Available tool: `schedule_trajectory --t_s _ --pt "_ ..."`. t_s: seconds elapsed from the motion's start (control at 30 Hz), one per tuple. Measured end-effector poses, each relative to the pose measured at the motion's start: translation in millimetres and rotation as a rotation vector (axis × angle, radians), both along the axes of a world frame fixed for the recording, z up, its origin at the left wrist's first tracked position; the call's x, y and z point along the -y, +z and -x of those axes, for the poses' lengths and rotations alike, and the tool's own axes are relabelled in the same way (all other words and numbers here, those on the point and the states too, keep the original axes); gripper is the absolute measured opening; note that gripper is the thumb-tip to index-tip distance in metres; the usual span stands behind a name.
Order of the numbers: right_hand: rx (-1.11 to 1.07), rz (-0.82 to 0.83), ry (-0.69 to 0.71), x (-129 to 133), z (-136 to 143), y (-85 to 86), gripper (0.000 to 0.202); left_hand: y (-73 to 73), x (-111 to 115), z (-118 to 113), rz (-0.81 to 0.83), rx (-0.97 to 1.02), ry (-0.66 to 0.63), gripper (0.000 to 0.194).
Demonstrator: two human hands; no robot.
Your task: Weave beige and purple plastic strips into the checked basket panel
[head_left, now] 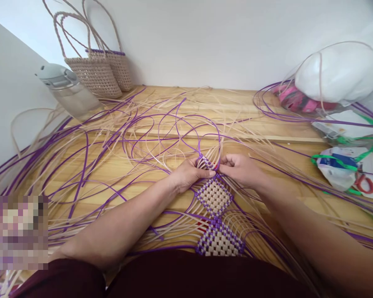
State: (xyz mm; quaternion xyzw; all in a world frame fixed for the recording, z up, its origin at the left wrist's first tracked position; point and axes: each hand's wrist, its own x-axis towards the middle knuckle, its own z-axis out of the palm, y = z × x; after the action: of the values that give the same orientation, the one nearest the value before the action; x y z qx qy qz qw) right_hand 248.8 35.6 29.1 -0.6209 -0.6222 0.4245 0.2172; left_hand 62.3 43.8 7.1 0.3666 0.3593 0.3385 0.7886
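A woven strip (215, 196) of beige and purple diamonds runs up the middle of the wooden table. At its far end, my left hand (191, 171) is closed on the weave, the thumb lying across it. Close by on the right, my right hand (239, 169) pinches a purple strand (219, 145) at the edge of the weave. Its fingertips are partly hidden. A second diamond (221, 240) lies nearer my body, its lower edge covered by my dark clothing. Long beige and purple strands fan out from both sides.
Loose purple strands (136, 120) sprawl over the table (236, 107). At the back left stand a water bottle (71, 93) and woven bags (95, 74). A white plastic bag (338, 74) and red-handled scissors (365, 183) are on the right. A wall (186, 45) closes off the back.
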Motion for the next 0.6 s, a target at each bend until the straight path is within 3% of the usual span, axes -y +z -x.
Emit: schedule_trajectory --t_s 0.13,0.2,0.33,0.43,0.53,0.6 --pt "0.159 -0.605 -0.021 5.7 1.9 -8.5 0.016 0.1 -1.5 0.1 0.066 0.006 -0.029 0.041" --pt "0.217 -0.761 -0.029 6.5 1.2 -9.5 0.016 0.5 -1.8 -0.1 0.085 0.002 -0.024 0.04" --pt "0.349 -0.893 -0.029 4.9 -2.4 -5.3 0.022 1.3 -2.0 -0.4 0.107 -0.004 -0.014 0.038" --pt "0.481 -0.991 0.067 0.4 -9.6 -0.8 0.018 2.2 -1.4 -0.7 0.107 -0.013 -0.014 0.037" --pt "0.646 -1.027 0.138 -5.3 -32.1 9.9 0.014 3.1 -0.3 -1.2 0.091 -0.018 -0.007 0.036" --pt "0.748 -1.038 0.031 -5.9 -58.3 27.1 0.013 3.0 0.3 -1.5 0.083 -0.024 0.005 0.036"
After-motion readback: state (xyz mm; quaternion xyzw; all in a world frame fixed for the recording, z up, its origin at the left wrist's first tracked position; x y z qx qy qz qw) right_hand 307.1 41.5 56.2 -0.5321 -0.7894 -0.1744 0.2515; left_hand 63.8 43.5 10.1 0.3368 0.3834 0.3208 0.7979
